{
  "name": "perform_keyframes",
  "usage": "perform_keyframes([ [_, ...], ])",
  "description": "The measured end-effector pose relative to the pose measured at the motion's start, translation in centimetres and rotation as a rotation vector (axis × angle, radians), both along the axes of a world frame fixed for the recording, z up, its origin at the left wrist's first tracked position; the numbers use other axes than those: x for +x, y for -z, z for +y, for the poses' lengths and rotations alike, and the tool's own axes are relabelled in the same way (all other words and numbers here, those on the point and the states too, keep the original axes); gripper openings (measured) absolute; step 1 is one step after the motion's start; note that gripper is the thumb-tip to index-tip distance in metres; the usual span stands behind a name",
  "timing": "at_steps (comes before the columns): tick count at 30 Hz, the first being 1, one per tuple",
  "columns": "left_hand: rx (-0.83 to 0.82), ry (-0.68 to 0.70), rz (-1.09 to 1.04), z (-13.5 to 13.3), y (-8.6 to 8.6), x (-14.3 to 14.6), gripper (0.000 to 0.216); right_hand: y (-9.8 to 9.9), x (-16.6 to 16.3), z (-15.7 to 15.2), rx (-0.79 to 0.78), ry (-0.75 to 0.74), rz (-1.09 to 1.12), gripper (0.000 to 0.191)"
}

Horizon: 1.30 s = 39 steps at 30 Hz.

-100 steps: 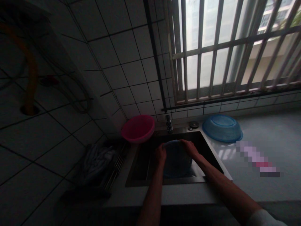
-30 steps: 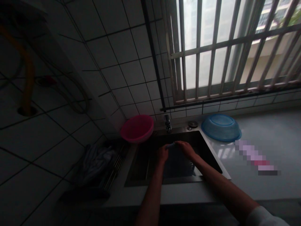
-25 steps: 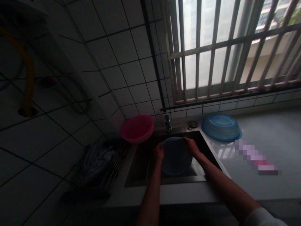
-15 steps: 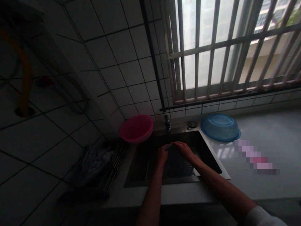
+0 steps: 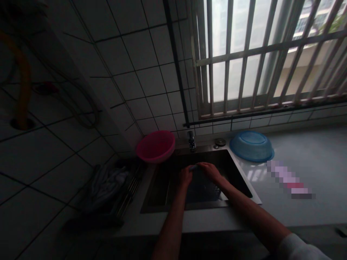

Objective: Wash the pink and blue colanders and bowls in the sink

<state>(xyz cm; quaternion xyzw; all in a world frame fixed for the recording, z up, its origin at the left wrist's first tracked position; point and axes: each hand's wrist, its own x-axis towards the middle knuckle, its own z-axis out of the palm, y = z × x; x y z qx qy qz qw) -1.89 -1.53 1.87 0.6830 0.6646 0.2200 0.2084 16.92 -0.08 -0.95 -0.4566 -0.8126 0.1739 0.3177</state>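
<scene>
Over the sink (image 5: 244, 180), my left hand (image 5: 186, 175) and my right hand (image 5: 210, 170) are closed on the far rim of a dark blue perforated basket (image 5: 202, 189). A short bluish stretch of that rim shows between the two hands. The basket is inside the basin, and small holes can be made out on its right side. Its inside is too dark to tell what it holds. Behind the hands stands a chrome faucet (image 5: 191, 141) at the sink's back edge.
A pink basin (image 5: 155, 147) leans at the sink's back left corner. To the right, an upturned blue basin (image 5: 252, 146) lies on the white counter (image 5: 292, 209) near a blurred-out object. A metal drain strainer (image 5: 220, 142) sits behind the sink. Crumpled grey cloth (image 5: 110, 182) lies on the left.
The view has shifted slightly. Both hands keep hold of the basket's rim, and the basket appears to have moved only a little.
</scene>
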Motion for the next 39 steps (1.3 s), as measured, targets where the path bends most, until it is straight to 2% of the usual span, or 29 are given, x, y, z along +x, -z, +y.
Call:
perform_keyframes([
  [3, 0.045, -0.086, -0.018, 0.1, -0.4, -1.0, 0.042, 0.3, 1.6, 0.7, -0.028, 0.084, 0.078, 0.042],
  [7, 0.1, -0.218, -0.118, 0.5, -0.3, -1.9, 0.035, 0.7, 3.9, 1.2, -0.069, 0.243, 0.175, 0.037],
  [9, 0.082, -0.171, -0.127, 0.5, 0.1, -1.4, 0.033, 0.5, 3.3, 0.8, -0.057, 0.23, 0.141, 0.039],
  [13, 0.018, -0.023, -0.055, 0.2, 0.6, 0.1, 0.039, -0.1, 0.3, -0.3, -0.014, 0.043, 0.011, 0.049],
  [15, 0.014, -0.005, -0.03, 0.0, 0.4, 0.0, 0.042, -0.3, -0.2, -0.3, -0.007, -0.021, 0.005, 0.049],
  [17, 0.034, -0.059, -0.038, -0.1, 0.1, -0.9, 0.041, -0.2, 0.7, 0.0, -0.027, 0.014, 0.043, 0.047],
  [20, 0.087, -0.217, -0.101, 0.1, -0.2, -2.1, 0.035, 0.2, 3.1, 0.8, -0.089, 0.187, 0.118, 0.041],
  [23, 0.098, -0.22, -0.123, 0.3, 0.0, -1.8, 0.034, 0.4, 3.5, 0.8, -0.08, 0.237, 0.145, 0.04],
  [26, 0.029, -0.069, -0.073, 0.1, 0.4, -0.4, 0.036, 0.4, 1.4, 0.2, -0.024, 0.094, 0.088, 0.043],
  [29, 0.007, 0.001, -0.025, -0.2, 0.4, 0.2, 0.043, 0.3, -0.2, 0.0, -0.027, -0.032, 0.026, 0.044],
  [31, 0.023, -0.039, -0.025, -0.2, 0.1, -0.4, 0.045, 0.3, 0.4, 0.3, -0.058, 0.002, 0.026, 0.043],
  [36, 0.077, -0.249, -0.116, 0.3, -0.2, -2.0, 0.036, 0.7, 3.9, 1.2, -0.11, 0.258, 0.112, 0.037],
  [39, 0.047, -0.169, -0.086, 0.3, 0.2, -1.3, 0.036, 0.6, 3.0, 0.8, -0.072, 0.219, 0.093, 0.039],
])
